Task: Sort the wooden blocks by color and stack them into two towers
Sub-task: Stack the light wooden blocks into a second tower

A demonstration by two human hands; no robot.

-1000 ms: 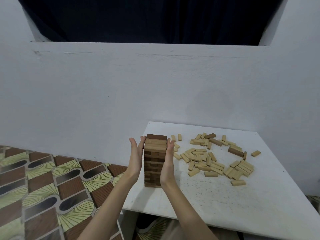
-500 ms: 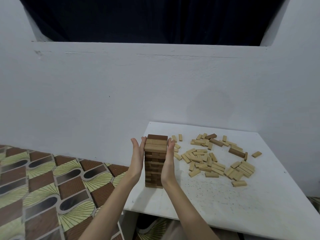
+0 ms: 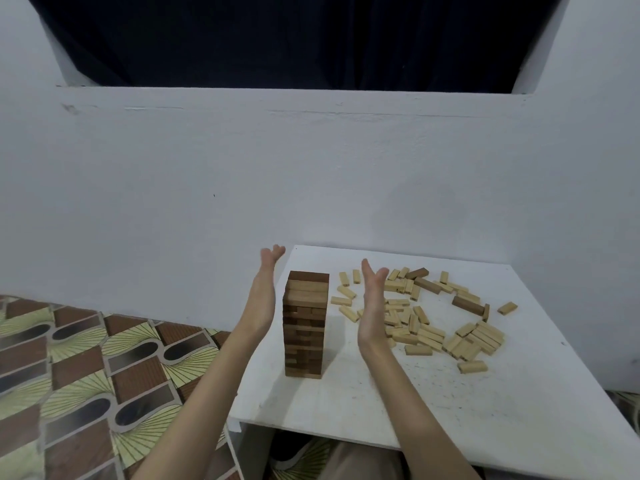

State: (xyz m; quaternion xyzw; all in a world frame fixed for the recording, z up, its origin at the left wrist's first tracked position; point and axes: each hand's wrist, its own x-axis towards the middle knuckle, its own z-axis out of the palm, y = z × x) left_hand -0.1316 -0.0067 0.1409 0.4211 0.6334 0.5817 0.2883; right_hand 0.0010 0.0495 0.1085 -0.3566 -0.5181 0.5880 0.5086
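Note:
A tall tower [image 3: 304,327] of mostly dark brown blocks, with light blocks near its top, stands upright on the white table [image 3: 450,410]. My left hand [image 3: 263,292] is flat and open a little to the tower's left, not touching it. My right hand [image 3: 372,306] is open, fingers straight, apart from the tower on its right. Several light blocks [image 3: 433,327] lie scattered on the table to the right. Three loose dark blocks lie among them, such as one [image 3: 467,305] toward the far right.
A white wall [image 3: 311,174] rises right behind the table. The table's left edge is close to the tower, with patterned floor tiles [image 3: 97,382] below. My lap shows under the front edge.
Both hands were pressed flat against the tower's sides; now they have moved outward and apart, letting go of it. The tower stands unchanged.

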